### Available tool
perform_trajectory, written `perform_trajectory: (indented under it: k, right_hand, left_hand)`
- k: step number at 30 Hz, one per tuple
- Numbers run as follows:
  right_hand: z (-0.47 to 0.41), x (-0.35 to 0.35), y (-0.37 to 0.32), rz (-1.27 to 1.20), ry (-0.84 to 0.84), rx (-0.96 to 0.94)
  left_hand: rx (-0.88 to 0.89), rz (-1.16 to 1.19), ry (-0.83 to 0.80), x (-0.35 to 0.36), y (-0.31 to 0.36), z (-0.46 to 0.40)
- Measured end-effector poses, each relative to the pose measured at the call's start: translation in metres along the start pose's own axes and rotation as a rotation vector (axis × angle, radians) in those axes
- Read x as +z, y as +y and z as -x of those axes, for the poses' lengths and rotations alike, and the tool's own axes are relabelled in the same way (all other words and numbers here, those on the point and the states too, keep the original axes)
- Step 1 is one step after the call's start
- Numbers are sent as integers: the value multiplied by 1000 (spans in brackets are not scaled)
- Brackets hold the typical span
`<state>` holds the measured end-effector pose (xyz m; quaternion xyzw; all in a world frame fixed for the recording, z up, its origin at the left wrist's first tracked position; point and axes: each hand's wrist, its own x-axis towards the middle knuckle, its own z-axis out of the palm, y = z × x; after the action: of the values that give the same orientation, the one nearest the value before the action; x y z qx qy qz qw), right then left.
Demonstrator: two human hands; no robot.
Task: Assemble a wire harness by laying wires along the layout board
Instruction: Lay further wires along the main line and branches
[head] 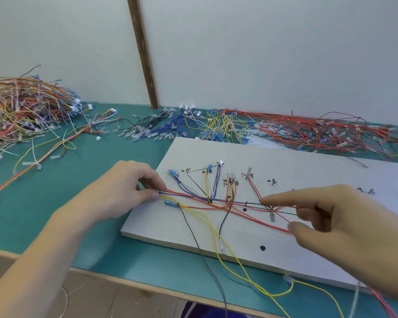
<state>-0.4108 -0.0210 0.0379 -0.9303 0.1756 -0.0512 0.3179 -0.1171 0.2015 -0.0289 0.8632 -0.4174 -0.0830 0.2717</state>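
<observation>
I note the left hand (pixel 126 191) at the left edge of the layout board (pixel 308 244), thumb and forefinger pinching the gathered ends of the wire bundle (pixel 207 199), with bare green table (pixel 97 203) beside it. The bundle runs rightward across the board. The right hand (pixel 345 216) pinches its red wires between curled fingers, forefinger extended, near the board's front edge.

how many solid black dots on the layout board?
2 on the layout board: one black dot just below the main wire run, mid-board; the other near the front edge. More may be hidden under the right hand.
</observation>
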Motion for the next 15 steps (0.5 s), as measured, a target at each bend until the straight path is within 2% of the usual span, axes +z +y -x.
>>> perform_trajectory:
  k: [5,9,13,15]
  right_hand:
    - [-17,0,7,-105,72,-25]
    - [-31,-1,18,-165,-16,63]
    - [-39,8,33,-165,-23,99]
    - [-43,12,39,-164,-24,122]
  left_hand:
    - [-6,25,-24,-3,1,-1]
    - [15,-33,-95,-11,8,-6]
    - [92,-126,-72,-17,25,-15]
    - [164,-87,-64,-13,37,-24]
